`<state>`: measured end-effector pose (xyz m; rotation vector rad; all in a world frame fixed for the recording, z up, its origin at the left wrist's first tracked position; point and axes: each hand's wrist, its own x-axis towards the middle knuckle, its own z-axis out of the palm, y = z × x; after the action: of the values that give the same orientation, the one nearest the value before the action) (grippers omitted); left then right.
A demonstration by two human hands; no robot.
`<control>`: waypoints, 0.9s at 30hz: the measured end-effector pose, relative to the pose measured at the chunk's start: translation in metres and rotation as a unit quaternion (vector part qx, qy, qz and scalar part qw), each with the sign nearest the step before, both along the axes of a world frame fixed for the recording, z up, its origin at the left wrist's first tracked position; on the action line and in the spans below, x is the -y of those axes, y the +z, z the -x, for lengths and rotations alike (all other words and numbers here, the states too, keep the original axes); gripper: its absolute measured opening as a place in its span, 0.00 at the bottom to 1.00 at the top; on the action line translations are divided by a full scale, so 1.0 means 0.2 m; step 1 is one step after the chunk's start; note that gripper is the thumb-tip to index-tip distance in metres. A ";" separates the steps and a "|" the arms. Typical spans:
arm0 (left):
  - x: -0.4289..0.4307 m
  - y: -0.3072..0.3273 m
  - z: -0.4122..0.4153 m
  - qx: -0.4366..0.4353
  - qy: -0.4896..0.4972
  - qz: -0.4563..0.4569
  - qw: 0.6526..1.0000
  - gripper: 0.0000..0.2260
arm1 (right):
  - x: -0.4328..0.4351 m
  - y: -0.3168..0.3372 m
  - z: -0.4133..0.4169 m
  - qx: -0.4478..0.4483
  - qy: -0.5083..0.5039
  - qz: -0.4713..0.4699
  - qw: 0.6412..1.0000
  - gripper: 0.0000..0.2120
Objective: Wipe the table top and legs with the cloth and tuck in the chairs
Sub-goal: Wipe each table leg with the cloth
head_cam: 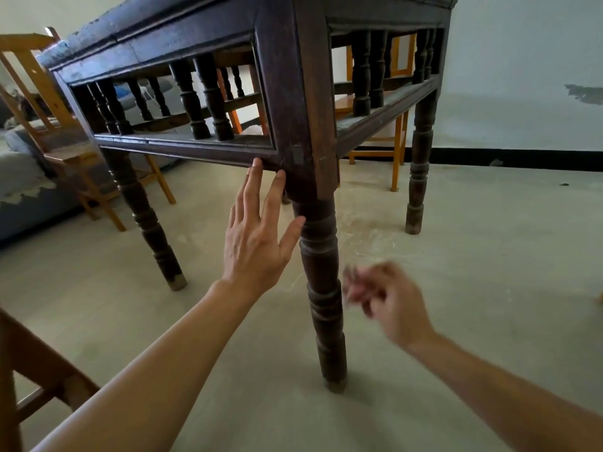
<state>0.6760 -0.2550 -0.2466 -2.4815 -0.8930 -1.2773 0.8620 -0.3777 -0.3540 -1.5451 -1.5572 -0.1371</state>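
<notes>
I am low down, facing the near corner of a dark wooden table [202,37] with turned spindles under its top. Its near leg [321,282] runs down to the floor between my hands. My left hand [257,236] is open with fingers spread, the fingertips touching the lower rail and the top of that leg. My right hand [388,301] is blurred, just right of the leg, fingers curled; whether it holds anything cannot be told. No cloth shows clearly. Two other table legs stand at the left [146,223] and back right [419,164].
An orange wooden chair [42,102] stands at the left beside the table, another [396,148] behind it on the far side. Part of a brown chair [36,370] fills the bottom left corner. A grey sofa [19,177] lies at the far left. The floor is pale concrete.
</notes>
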 end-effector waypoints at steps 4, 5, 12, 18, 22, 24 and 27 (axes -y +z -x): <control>0.00 -0.03 -0.02 0.013 -0.014 0.010 1.000 0.30 | -0.15 0.34 0.03 -0.131 -0.028 -0.031 0.991 0.09; 0.01 -0.04 -0.02 0.016 -0.015 0.012 1.000 0.30 | -0.15 0.34 0.10 -0.114 -0.036 -0.044 0.992 0.09; 0.03 -0.04 -0.03 0.020 -0.014 0.015 1.000 0.29 | 0.07 -0.17 0.24 0.092 0.145 0.073 0.982 0.06; 0.06 -0.10 -0.04 -0.007 -0.028 0.030 0.999 0.33 | -0.13 0.25 0.07 -0.213 -0.081 0.015 0.974 0.11; 0.10 -0.20 -0.06 -0.016 -0.035 0.042 0.998 0.33 | -0.03 0.04 0.31 -0.255 -0.037 0.067 0.964 0.08; 0.12 -0.22 -0.06 -0.030 -0.040 0.035 0.998 0.31 | 0.11 -0.16 0.40 -0.216 -0.004 0.182 0.959 0.06; 0.14 -0.23 -0.05 -0.054 -0.044 0.030 0.997 0.30 | 0.15 -0.24 0.29 -0.239 0.006 0.299 0.924 0.13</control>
<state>0.6856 -0.2823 -0.2929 -2.6350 -0.8164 -1.1438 0.8031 -0.4077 -0.4013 -1.8459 -1.2601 0.7394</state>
